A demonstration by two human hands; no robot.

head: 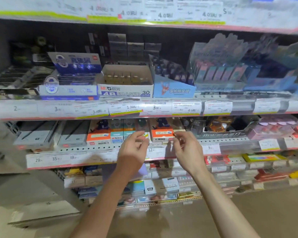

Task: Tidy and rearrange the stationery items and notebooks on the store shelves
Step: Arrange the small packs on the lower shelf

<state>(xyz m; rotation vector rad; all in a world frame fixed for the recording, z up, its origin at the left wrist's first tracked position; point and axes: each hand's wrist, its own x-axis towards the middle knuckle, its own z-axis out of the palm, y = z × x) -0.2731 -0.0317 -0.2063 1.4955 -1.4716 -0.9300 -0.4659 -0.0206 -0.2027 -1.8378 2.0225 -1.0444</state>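
Both my hands are raised in front of the second shelf from the top. My left hand (133,146) has loosely curled fingers and holds nothing; its fingertips are close to a clear blister pack (142,128). My right hand (186,148) is just right of an orange-and-white boxed item (162,133), fingers loosely curled, empty as far as I can see. Another orange box (98,136) and teal packs (117,134) stand to the left on the same shelf. The frame is blurred.
Above, the eraser shelf holds a white 4B eraser box (126,92), a blue-white box (70,90) and a blue display box (174,91). Grey flat boxes (36,134) sit at the left. Lower shelves carry notebooks (150,188). Price-label strips (100,109) front each shelf.
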